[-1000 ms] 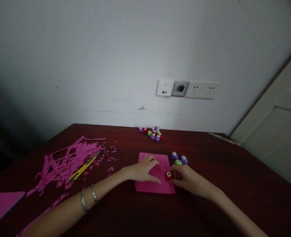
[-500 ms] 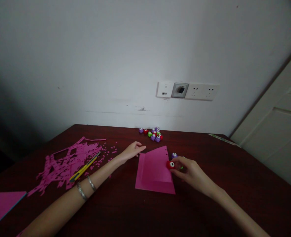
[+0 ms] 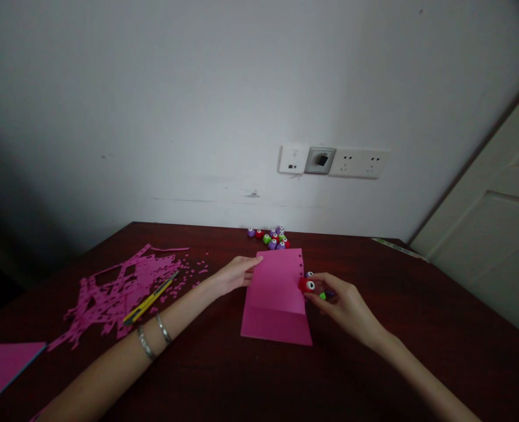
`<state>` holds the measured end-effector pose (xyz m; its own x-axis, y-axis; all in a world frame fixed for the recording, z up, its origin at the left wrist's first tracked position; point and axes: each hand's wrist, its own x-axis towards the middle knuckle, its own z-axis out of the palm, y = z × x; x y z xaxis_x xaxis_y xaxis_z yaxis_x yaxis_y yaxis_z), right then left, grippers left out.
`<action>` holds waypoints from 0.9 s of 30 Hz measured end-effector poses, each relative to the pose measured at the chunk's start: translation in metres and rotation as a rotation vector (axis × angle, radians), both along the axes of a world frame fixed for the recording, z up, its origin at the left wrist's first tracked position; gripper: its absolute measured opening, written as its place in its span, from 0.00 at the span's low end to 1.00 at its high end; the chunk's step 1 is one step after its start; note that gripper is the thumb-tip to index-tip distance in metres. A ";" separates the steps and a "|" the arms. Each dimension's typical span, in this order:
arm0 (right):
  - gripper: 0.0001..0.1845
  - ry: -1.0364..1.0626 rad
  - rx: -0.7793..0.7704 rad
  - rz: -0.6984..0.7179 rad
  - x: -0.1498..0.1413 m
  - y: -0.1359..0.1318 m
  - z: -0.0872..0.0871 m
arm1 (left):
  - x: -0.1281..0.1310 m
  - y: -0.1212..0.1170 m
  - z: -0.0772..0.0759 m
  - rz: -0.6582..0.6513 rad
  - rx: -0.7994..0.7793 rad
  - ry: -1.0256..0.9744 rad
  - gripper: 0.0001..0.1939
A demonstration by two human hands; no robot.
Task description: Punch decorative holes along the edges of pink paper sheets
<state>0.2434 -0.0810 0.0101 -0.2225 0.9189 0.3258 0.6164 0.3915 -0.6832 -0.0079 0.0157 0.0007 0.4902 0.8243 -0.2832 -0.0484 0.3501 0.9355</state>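
One left hand (image 3: 236,275) pinches smooth pink paper (image 3: 279,281), the right hand (image 3: 346,303) a rounded red punch (image 3: 305,285)

A pink sheet (image 3: 279,281), holed along its right edge, is held tilted over pink paper (image 3: 277,327); a white-ringed red punch (image 3: 304,285) is held at that edge.

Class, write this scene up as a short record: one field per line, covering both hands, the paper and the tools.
Left hand: pinches the pink sheet at its upper left
Right hand: holds the red punch at the sheet's right edge
Holes: dark, along that edge
Left side: pink scraps, yellow cutter
Back: small purple, red and green punches
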 end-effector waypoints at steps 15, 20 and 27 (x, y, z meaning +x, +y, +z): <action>0.13 -0.130 -0.011 0.017 0.000 0.002 0.003 | -0.013 -0.005 0.019 -0.255 0.268 0.183 0.24; 0.12 -0.135 -0.008 0.036 0.001 0.002 0.002 | -0.016 -0.002 0.022 -0.232 0.302 0.212 0.24; 0.11 -0.141 -0.007 0.042 0.005 0.002 0.008 | -0.021 0.004 0.021 -0.199 0.333 0.242 0.24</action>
